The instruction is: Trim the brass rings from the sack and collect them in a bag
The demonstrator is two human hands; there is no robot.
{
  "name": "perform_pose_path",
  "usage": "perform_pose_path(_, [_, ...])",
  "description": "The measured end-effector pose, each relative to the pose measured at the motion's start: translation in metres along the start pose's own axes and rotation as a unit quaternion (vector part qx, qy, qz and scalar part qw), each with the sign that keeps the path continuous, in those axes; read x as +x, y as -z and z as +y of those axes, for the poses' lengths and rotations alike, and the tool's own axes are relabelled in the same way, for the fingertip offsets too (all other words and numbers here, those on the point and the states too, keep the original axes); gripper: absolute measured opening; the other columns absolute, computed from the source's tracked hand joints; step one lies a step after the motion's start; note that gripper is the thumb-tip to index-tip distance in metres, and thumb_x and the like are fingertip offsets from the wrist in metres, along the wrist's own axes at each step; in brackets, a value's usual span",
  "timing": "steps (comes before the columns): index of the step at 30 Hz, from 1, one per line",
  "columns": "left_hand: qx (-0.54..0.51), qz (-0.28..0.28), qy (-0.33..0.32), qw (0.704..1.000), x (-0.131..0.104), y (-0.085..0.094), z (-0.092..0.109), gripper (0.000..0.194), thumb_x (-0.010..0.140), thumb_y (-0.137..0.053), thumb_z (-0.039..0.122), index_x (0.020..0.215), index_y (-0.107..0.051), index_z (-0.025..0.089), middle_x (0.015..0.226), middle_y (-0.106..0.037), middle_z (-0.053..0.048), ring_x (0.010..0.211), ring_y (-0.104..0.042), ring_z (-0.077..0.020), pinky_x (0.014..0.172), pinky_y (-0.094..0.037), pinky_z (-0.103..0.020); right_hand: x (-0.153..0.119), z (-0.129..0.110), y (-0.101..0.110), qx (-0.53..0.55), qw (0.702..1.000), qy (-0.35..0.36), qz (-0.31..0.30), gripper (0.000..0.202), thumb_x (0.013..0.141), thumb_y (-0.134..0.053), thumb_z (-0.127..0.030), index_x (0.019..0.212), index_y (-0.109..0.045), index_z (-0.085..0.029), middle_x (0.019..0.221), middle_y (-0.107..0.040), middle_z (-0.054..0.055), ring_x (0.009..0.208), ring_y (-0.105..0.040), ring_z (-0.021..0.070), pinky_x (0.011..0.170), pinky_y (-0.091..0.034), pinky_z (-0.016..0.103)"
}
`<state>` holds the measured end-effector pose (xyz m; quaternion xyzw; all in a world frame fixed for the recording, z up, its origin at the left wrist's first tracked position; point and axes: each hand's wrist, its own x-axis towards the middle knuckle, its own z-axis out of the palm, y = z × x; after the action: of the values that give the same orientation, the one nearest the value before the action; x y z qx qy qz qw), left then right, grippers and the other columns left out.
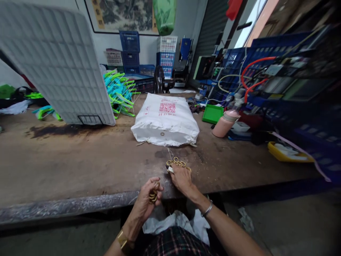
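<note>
Left grip (146, 196): curled around gold rings (152, 196) | Right grip (182, 179): on ring pile (179, 163), closure unclear

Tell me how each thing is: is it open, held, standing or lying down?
Left hand: curled around gold rings.
Other rings: clustered on the table.
Right hand: down at those rings, grip unclear.
White sack: lying down, bulging.
Green tray: open on top.
Pink bottle: standing.
Yellow tray: open, white things inside.
White panel: standing, tilted.
Blue crates: stacked.
</note>
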<state>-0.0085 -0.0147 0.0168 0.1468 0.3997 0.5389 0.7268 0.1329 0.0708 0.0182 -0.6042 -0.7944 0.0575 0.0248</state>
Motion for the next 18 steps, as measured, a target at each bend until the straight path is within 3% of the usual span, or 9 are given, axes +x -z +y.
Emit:
perform_pose_path(2, [-0.024,-0.011,0.016,1.0,0.003,0.003,0.002,0.032,0.067,-0.067,0.029,0.093,-0.054,0.016,0.069,-0.056,0.001,0.049,-0.048,-0.0056,0.038,-0.03,-0.015,0.002,-0.001,-0.002,-0.001,1.0,-0.007,0.0,0.021,0.087,-0.041,-0.027,0.1,-0.056,-0.018,0.087,-0.067,0.009,0.077,-0.063,0.0202,0.063,-0.037,0.028])
perform_pose_path(8, [-0.097,-0.02,0.047,0.994,0.011,0.01,0.002,0.027,0.061,-0.074,0.026,0.074,-0.055,0.013,0.073,-0.059,-0.002,0.057,-0.054,-0.0078,0.039,-0.032,-0.014,0.004,-0.001,-0.005,0.008,1.0,-0.023,0.013,0.023,0.084,-0.042,-0.024,0.103,-0.053,-0.016,0.084,-0.067,0.009,0.076,-0.063,0.0223,0.062,-0.036,0.029])
perform_pose_path(13, [-0.098,-0.01,0.069,0.993,0.016,0.012,0.006,0.031,0.055,-0.078,0.019,0.072,-0.051,0.015,0.077,-0.061,-0.001,0.06,-0.059,-0.0095,0.039,-0.032,-0.013,0.001,-0.001,-0.011,0.01,1.0,-0.017,0.015,0.025,0.081,-0.042,-0.018,0.105,-0.051,-0.015,0.082,-0.067,0.009,0.074,-0.062,0.021,0.06,-0.031,0.028])
perform_pose_path(18, [-0.065,-0.014,0.065,0.996,0.025,0.016,0.014,0.036,0.054,-0.079,0.028,0.071,-0.049,0.015,0.062,-0.053,0.004,0.048,-0.05,-0.005,0.036,-0.028,-0.012,-0.005,-0.004,-0.01,0.019,1.0,-0.007,0.001,0.028,0.077,-0.042,-0.013,0.103,-0.052,-0.017,0.081,-0.067,0.007,0.072,-0.061,0.0198,0.058,-0.027,0.027])
